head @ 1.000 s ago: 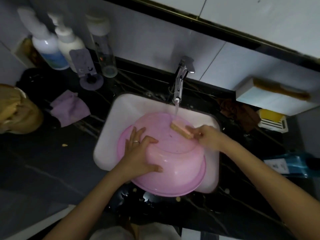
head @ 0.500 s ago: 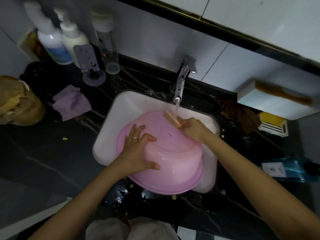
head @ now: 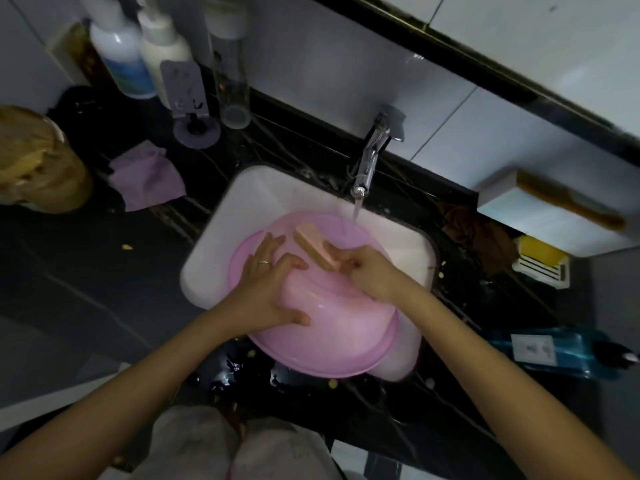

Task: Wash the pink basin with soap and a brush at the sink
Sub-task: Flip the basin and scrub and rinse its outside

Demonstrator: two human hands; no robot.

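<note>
Pink basin (head: 332, 327), upturned over the sink (head: 249, 195), looks light, stiff and slick, so our left hand (head: 266, 289) presses flat on its 9 o'clock flank while our right hand (head: 367, 271) pinches a bar (head: 313, 245) (soap or brush, unclear) near 12.

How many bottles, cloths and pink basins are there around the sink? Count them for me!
Bottles: 4 (blue-labelled bottle, white bottle and clear bottle at the wall; blue bottle lying on the right)
Cloths: 2 (purple cloth, brown cloth)
Basins: 1 (pink basin)
Total: 7
</note>
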